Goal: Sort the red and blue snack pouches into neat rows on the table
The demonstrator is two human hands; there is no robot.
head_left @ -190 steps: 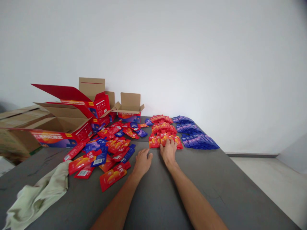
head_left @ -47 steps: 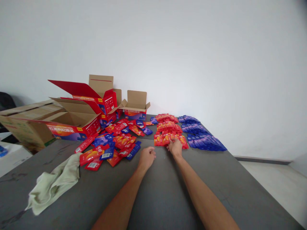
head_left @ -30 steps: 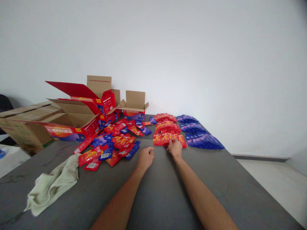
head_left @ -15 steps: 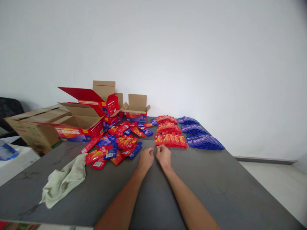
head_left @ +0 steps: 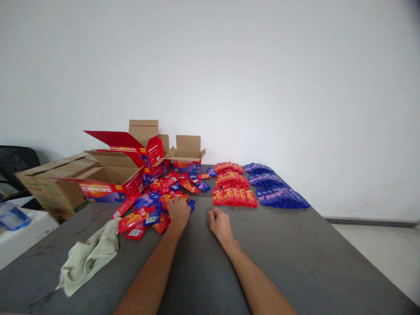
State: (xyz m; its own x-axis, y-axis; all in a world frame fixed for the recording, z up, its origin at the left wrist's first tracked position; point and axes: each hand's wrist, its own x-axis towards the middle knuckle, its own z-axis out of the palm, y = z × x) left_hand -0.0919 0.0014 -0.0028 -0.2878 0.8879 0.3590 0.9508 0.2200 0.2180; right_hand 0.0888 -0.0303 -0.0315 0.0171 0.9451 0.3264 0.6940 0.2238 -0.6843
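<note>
Preferably pinch just one red sachet [head_left: 166, 199] by its edge with the left hand [head_left: 179, 214], seen with fingers bent down over the near right side of the loose heap [head_left: 147, 200] (cannot tell whether gripping anything, with the fingertips hidden), and lift straight up to avoid dragging neighbours. Rest the right hand [head_left: 220, 225], loosely curled with nothing visible in it, just short of the near red row [head_left: 233, 197]. Note the long axes there, running front to back with necks toward the wall [head_left: 262, 87], against those in the heap, slanting and crisscrossed, with the partly covered sachet's heading hard to judge.
</note>
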